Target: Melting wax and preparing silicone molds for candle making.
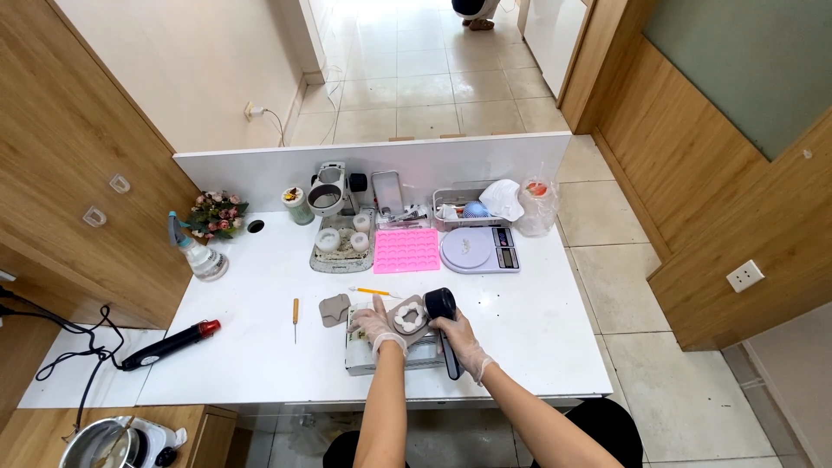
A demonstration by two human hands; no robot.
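Note:
My left hand, in a clear glove, steadies a grey mould with white filling in its cavities. The mould rests on a flat grey block near the table's front edge. Gloved too, my right hand grips a black heat gun by its handle, its round nozzle right beside the mould. A second, smaller grey mould lies just left of my left hand.
On the white table lie a wooden-handled pick, an orange-handled tool, a red-tipped black tool, a spray bottle, a pink silicone mould, a digital scale and a tray with white cups. A white partition backs it.

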